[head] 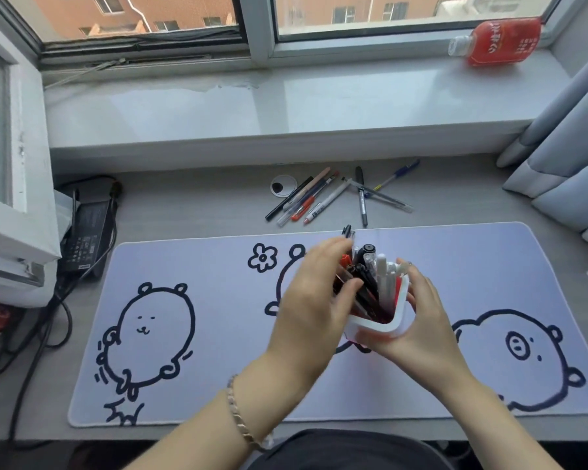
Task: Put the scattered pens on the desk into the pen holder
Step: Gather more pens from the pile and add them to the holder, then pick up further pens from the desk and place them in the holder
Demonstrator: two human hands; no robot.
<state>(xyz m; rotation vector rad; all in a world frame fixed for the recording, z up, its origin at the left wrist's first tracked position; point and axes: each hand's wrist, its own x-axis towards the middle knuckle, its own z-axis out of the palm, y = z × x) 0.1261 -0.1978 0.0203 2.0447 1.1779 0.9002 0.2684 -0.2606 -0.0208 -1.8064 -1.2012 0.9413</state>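
A white square pen holder (397, 313) stands tilted over the middle of the desk mat, packed with several black, white and red pens (370, 276). My right hand (418, 320) wraps around its right side and bottom. My left hand (314, 293) is closed around pens at the holder's left rim, a black pen tip sticking out above the fingers. Several loose pens (311, 198) lie in a pile on the grey desk beyond the mat, with a few more crossed pens (370, 195) and a blue pen (399, 174) to their right.
The lilac desk mat (218, 334) with cartoon drawings covers most of the desk. A round cable grommet (283, 186) sits beside the loose pens. A black power adapter (85, 239) and cables lie at left. A red bottle (499, 40) lies on the windowsill; curtains hang at right.
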